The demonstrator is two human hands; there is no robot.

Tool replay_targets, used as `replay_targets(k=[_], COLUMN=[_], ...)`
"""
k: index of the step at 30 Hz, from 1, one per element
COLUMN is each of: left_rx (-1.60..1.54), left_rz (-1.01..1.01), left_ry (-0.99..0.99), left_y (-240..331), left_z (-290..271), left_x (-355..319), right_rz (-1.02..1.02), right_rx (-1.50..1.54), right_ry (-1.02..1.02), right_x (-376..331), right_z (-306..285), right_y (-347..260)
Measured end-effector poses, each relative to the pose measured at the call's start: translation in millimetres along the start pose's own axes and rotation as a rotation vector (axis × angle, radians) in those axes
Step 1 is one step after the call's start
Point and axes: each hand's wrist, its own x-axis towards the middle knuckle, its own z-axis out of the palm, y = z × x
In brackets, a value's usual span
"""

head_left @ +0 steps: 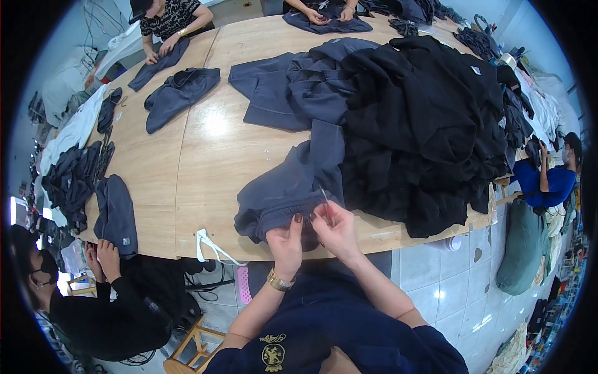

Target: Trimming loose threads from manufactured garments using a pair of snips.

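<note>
Dark grey-blue shorts (283, 181) lie in front of me at the table's near edge, their gathered waistband toward me. My left hand (285, 246) is closed on that waistband, the thumb pressed on top of the cloth. In my right hand (336, 232) is a small pointed tool (326, 202) with a thin metal tip and a red part. Its fingers are closed round it right beside the left hand, at the waistband, and the tip points up and away from me. The tool's exact kind is too small to make out.
A big heap of black garments (423, 124) stands right of the shorts on the wooden table (205, 162). More grey shorts (184, 93) lie farther off. A white hanger-like piece (212, 246) hangs over the near edge. Other people work around the table.
</note>
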Motion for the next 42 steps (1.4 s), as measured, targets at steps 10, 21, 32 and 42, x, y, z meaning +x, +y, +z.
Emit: replay_targets(k=[10,21,32,42], left_rx=[-0.116,-0.447,-0.435,-0.284], left_rz=[-0.021,-0.235,-0.206,-0.116], left_ry=[0.044,-0.014,-0.013,-0.031], left_y=[-0.9,18.8,24.6,18.3], left_z=[3.6,2.8,5.6,1.9], left_x=[0.0,10.7,10.3,6.8], right_rz=[-0.008,-0.332,-0.473,-0.572], right_rx=[-0.062,-0.238,-0.801,-0.847], right_ry=[0.001,-0.089,0.005,-0.032], right_x=[4.1,-15.9,-2.9,2.9], right_z=[3.6,-14.8,-22.6,-25.0], right_y=[-0.8,-9.4,-3.9,-7.3])
